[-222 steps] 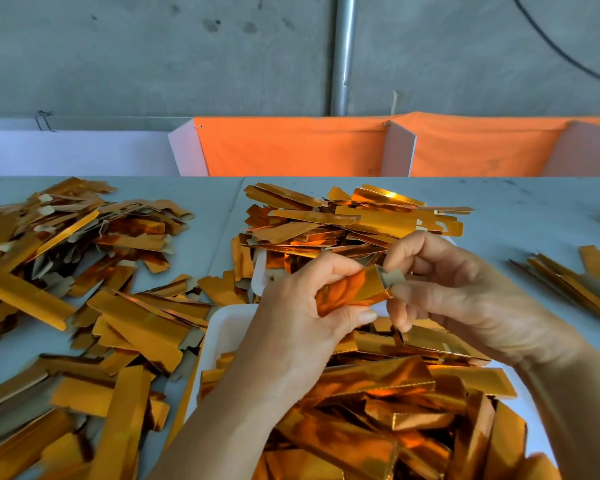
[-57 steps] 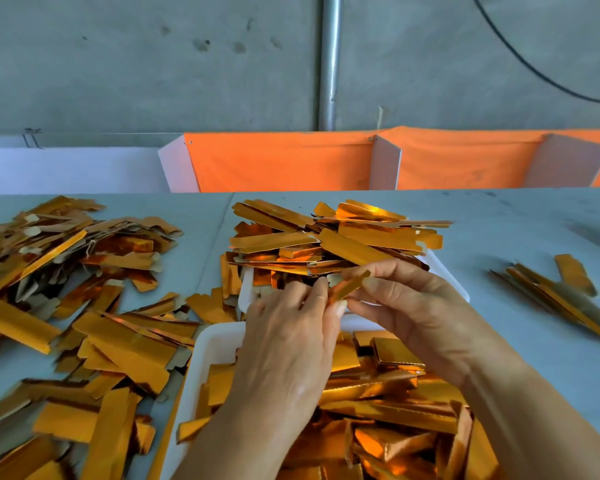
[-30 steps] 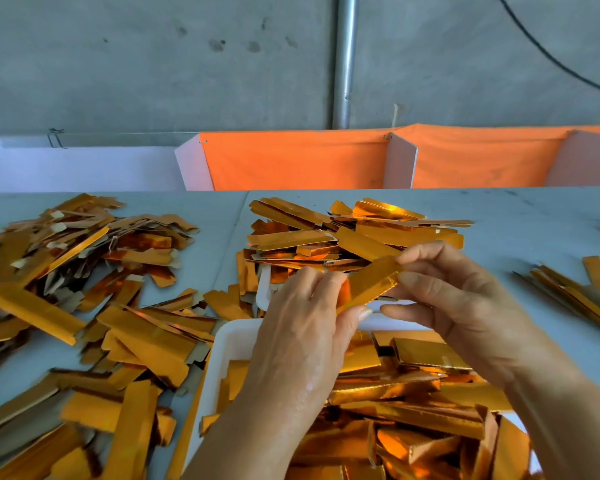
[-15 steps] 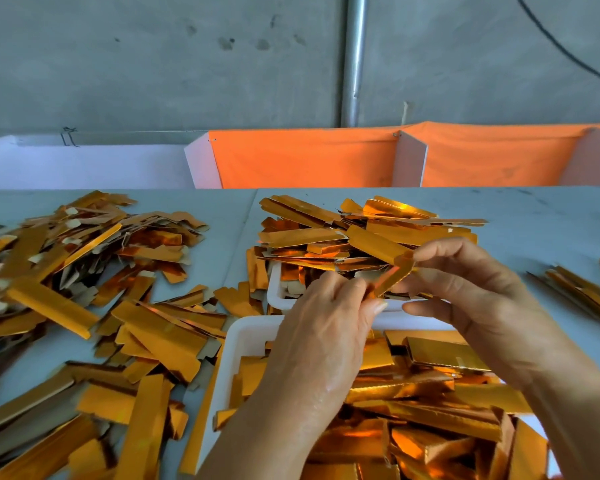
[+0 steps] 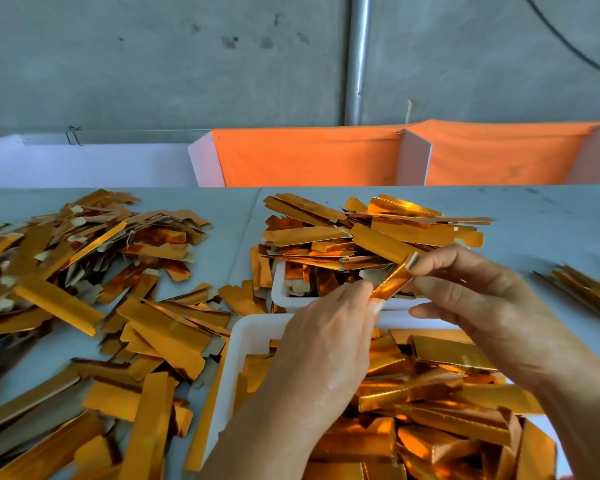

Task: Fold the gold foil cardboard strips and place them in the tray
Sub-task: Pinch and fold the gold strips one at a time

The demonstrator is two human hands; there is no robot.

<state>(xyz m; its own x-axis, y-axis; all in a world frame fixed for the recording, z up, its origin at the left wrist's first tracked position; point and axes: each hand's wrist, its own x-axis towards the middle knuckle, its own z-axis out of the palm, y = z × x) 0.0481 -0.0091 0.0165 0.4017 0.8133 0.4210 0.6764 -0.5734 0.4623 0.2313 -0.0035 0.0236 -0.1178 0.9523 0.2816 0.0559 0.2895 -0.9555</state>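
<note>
Since half a second ago the strip (image 5: 394,279) has tipped a little steeper between the two hands and sits slightly lower over the trays, while the piles around have not shifted. Nearest, the near tray (image 5: 238,344) is heaped with folded gold pieces, its white rim showing at the left corner. Above it the left hand (image 5: 326,351) pinches the strip's lower end with curled fingers, and the right hand (image 5: 482,306) pinches the upper end between thumb and forefinger, so the piece hangs in the air, tilted, touching nothing else. It looks light and thin, stiff enough to hold a crease yet easy to buckle, and the foil face is probably slick, so the ends, flat between the fingertips and close to the fold line, seem the best place to hold it. Just beyond, the far tray (image 5: 279,292) is piled high with more pieces. Loose unfolded strips (image 5: 59,303) sprawl over the table (image 5: 534,216) to the left, and a small bundle (image 5: 582,289) lies well apart on the right
</note>
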